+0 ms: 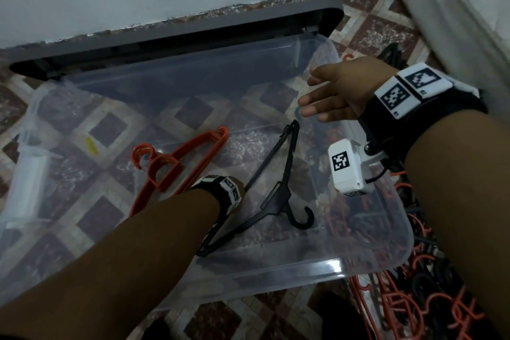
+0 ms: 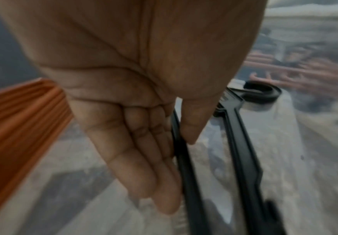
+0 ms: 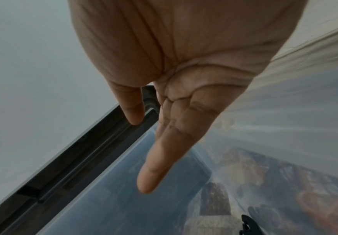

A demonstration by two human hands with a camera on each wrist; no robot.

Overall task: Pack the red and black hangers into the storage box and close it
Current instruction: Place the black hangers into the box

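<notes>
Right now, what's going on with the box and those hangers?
The clear storage box is open, its grey lid behind it. A stack of red hangers and one black hanger lie inside. The left hand is down at the black hanger's bar; whether it grips is unclear. The right hand hovers open and empty over the box. A pile of hangers lies outside the box at the right.

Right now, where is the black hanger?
The black hanger lies inside the clear storage box, right of the red hangers in the head view, with the left hand pinching its bar.
</notes>
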